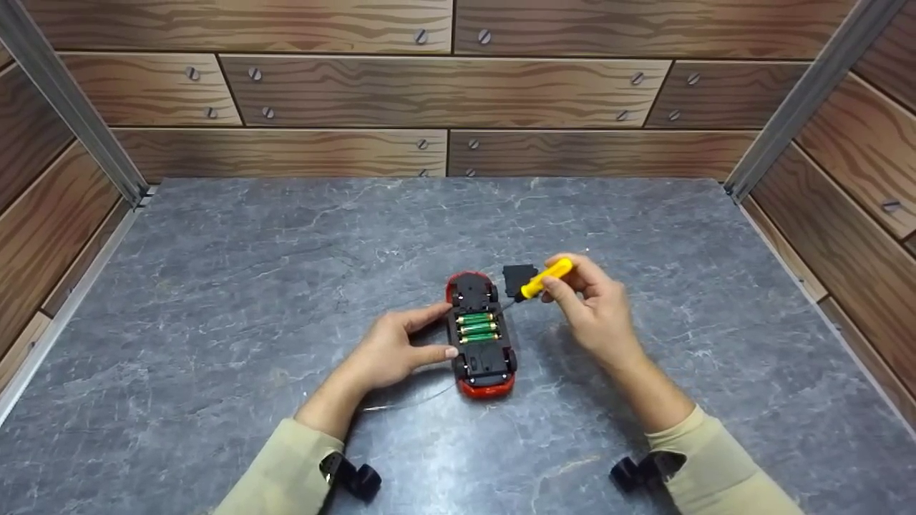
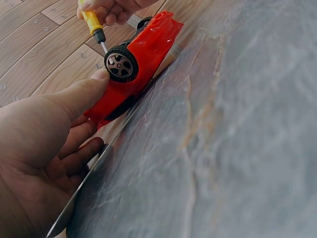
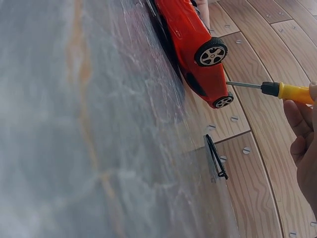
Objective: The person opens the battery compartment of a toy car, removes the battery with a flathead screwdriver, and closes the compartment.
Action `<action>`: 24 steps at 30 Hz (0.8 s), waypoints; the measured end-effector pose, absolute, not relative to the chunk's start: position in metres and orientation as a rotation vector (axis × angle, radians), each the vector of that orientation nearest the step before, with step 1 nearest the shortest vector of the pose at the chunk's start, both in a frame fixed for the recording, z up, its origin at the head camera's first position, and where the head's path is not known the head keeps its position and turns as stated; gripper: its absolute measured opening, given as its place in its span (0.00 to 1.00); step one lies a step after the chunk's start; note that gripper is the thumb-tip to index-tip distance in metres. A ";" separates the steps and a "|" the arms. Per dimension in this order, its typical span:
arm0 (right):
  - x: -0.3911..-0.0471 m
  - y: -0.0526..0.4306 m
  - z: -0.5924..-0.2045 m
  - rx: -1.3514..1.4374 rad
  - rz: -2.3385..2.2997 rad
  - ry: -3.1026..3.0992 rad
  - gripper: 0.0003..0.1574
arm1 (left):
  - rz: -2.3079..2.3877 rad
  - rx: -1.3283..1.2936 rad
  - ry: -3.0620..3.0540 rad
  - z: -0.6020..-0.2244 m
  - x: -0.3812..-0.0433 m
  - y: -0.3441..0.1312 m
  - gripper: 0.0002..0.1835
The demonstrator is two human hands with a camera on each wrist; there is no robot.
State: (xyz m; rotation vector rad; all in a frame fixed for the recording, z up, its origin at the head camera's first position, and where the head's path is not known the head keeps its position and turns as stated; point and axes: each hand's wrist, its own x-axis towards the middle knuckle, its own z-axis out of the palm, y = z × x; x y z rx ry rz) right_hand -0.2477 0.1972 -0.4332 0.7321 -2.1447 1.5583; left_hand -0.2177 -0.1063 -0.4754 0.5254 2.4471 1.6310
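A red toy car (image 1: 486, 390) lies upside down, its black underside facing up. In its uncovered battery compartment sit three green batteries (image 1: 478, 328) side by side. My left hand (image 1: 393, 350) holds the car's left side, thumb at a wheel (image 2: 119, 65) and forefinger farther along the body. Between thumb and fingers my right hand (image 1: 594, 307) grips a yellow-handled screwdriver (image 1: 547, 278). Its metal shaft (image 3: 243, 85) slants down to the compartment's right edge; the tip is hidden in the wrist views. Beside the car, under the screwdriver, lies a black battery cover (image 1: 519, 277).
A thin pale wire (image 1: 408, 406) trails from the car's rear toward the left forearm. The grey marbled tabletop (image 1: 250, 286) is bounded by wood-patterned panels (image 1: 444, 93) and metal corner posts. Dark cameras sit on both wrists.
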 end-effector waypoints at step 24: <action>-0.243 0.190 -0.429 0.709 1.571 -2.153 0.13 | 1.618 0.491 2.447 -0.477 -0.219 -0.107 0.41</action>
